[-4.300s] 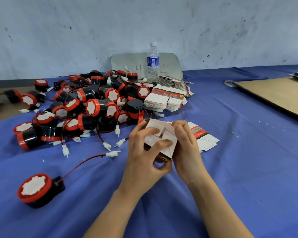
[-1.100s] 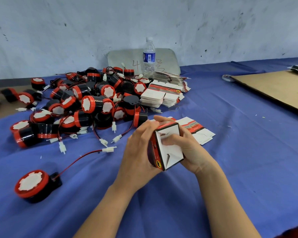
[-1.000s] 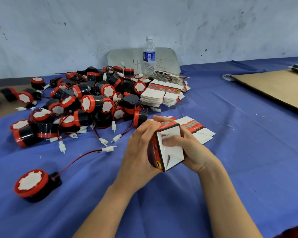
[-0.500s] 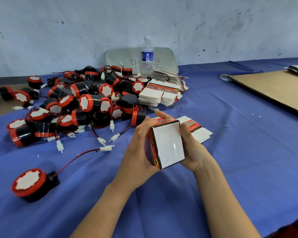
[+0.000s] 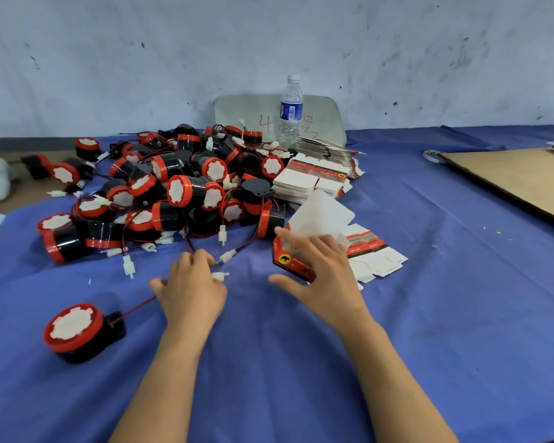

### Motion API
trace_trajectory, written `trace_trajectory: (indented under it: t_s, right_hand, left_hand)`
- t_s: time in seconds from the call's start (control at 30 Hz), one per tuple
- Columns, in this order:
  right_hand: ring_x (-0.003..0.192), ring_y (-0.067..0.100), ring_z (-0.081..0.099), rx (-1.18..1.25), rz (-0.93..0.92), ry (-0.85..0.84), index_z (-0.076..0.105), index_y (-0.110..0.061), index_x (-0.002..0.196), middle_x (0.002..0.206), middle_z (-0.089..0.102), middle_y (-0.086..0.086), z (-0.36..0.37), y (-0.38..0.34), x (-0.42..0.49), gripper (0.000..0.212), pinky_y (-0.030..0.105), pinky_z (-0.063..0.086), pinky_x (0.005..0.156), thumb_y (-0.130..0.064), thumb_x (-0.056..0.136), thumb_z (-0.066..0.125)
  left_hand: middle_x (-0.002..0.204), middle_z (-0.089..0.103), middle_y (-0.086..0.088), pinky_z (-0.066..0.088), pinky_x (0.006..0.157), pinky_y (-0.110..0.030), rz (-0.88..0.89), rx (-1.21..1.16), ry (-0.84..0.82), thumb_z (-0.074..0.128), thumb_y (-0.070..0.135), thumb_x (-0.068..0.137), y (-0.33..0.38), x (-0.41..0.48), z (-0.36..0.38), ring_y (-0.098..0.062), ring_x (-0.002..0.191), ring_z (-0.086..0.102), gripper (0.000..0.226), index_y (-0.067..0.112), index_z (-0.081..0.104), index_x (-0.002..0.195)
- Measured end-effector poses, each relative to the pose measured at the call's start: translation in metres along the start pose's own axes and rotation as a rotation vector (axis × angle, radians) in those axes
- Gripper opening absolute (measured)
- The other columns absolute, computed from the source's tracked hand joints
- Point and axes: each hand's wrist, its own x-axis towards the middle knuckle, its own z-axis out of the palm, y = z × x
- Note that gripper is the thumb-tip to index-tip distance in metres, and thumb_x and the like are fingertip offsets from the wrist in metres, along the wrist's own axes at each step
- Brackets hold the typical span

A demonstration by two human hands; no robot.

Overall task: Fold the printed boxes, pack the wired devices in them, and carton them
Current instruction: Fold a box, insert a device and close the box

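Observation:
A folded red-and-white printed box stands on the blue cloth, its white lid flap raised. My right hand holds it from above, fingers curled over its top and thumb spread to the left. My left hand is down on the cloth, fingers curled around the red wire and white connector of a single red-and-black wired device lying at the lower left.
A heap of wired devices fills the back left. Stacks of flat boxes and loose blanks lie behind the box. A water bottle stands at the wall. A brown cardboard sheet lies at the right.
Both hands held the box in the air while closing its bottom. Now the box sits on the cloth under my right hand alone, and my left hand has moved left to the single device's wire.

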Motion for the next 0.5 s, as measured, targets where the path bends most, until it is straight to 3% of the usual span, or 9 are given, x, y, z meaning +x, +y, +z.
trace_trajectory:
  t_s: [0.07, 0.13, 0.2, 0.27, 0.33, 0.4, 0.47, 0.5]
  right_hand:
    - [0.098, 0.015, 0.049, 0.053, -0.039, 0.119, 0.060, -0.023, 0.129, 0.101, 0.065, -0.004, 0.003, -0.005, -0.001, 0.049, 0.027, 0.041, 0.090, -0.042, 0.084, 0.065]
    - [0.089, 0.016, 0.052, 0.078, -0.085, 0.269, 0.067, -0.012, 0.118, 0.095, 0.064, 0.001, 0.005, -0.010, -0.002, 0.036, 0.022, 0.044, 0.082, -0.031, 0.088, 0.060]
    - [0.072, 0.012, 0.053, 0.124, -0.118, 0.359, 0.070, -0.005, 0.102, 0.082, 0.062, 0.002, 0.008, -0.015, -0.004, 0.022, 0.018, 0.043, 0.068, -0.019, 0.089, 0.058]
    - [0.059, 0.004, 0.050, 0.216, -0.106, 0.300, 0.070, -0.007, 0.092, 0.071, 0.060, -0.003, 0.015, -0.023, -0.007, 0.012, 0.014, 0.040, 0.062, -0.012, 0.087, 0.060]
    - [0.057, -0.003, 0.050, 0.307, -0.094, 0.179, 0.069, -0.012, 0.091, 0.066, 0.058, -0.014, 0.020, -0.029, -0.007, 0.010, 0.008, 0.038, 0.061, -0.009, 0.083, 0.063]
    - [0.065, -0.001, 0.057, 0.373, -0.122, 0.117, 0.068, -0.013, 0.098, 0.075, 0.064, -0.012, 0.019, -0.028, -0.006, 0.019, 0.012, 0.045, 0.061, -0.006, 0.081, 0.062]
    - [0.081, 0.009, 0.066, 0.438, -0.129, 0.111, 0.070, -0.012, 0.109, 0.093, 0.071, -0.002, 0.015, -0.024, -0.004, 0.030, 0.026, 0.053, 0.067, 0.000, 0.082, 0.061]
    - [0.085, 0.009, 0.067, 0.486, -0.106, 0.119, 0.070, -0.011, 0.109, 0.097, 0.072, -0.001, 0.012, -0.021, -0.003, 0.032, 0.026, 0.053, 0.069, 0.002, 0.082, 0.060]
  left_hand:
    - [0.095, 0.051, 0.001, 0.020, 0.078, -0.037, 0.007, 0.000, 0.059, 0.043, 0.004, 0.092, 0.000, 0.001, 0.002, -0.025, 0.099, 0.046, 0.028, 0.019, 0.059, 0.109]
    - [0.092, 0.057, -0.002, 0.022, 0.083, -0.039, 0.034, -0.152, 0.209, 0.040, 0.001, 0.095, 0.006, 0.000, 0.001, -0.026, 0.095, 0.048, 0.032, 0.015, 0.062, 0.112]
    - [0.105, 0.059, -0.007, 0.030, 0.097, -0.043, 0.181, -0.468, 0.380, 0.041, -0.003, 0.097, 0.018, -0.005, -0.007, -0.028, 0.102, 0.052, 0.036, 0.011, 0.060, 0.123]
    - [0.127, 0.051, -0.011, 0.037, 0.106, -0.038, 0.479, -0.726, 0.463, 0.041, -0.004, 0.096, 0.031, -0.014, -0.014, -0.023, 0.121, 0.049, 0.041, 0.007, 0.053, 0.134]
    - [0.146, 0.036, -0.010, 0.031, 0.113, -0.031, 0.744, -0.818, 0.424, 0.040, 0.008, 0.100, 0.043, -0.028, -0.013, -0.020, 0.139, 0.036, 0.042, 0.012, 0.045, 0.142]
    - [0.155, 0.025, -0.005, 0.026, 0.116, -0.032, 0.886, -0.816, 0.311, 0.039, 0.019, 0.101, 0.051, -0.040, -0.008, -0.020, 0.145, 0.026, 0.043, 0.020, 0.040, 0.144]
    - [0.158, 0.022, -0.001, 0.021, 0.118, -0.045, 0.933, -0.718, 0.276, 0.039, 0.019, 0.100, 0.055, -0.045, -0.002, -0.019, 0.147, 0.021, 0.045, 0.023, 0.038, 0.145]
    - [0.158, 0.021, 0.000, 0.016, 0.118, -0.051, 0.940, -0.655, 0.288, 0.039, 0.020, 0.099, 0.055, -0.044, 0.000, -0.021, 0.147, 0.021, 0.046, 0.024, 0.036, 0.145]
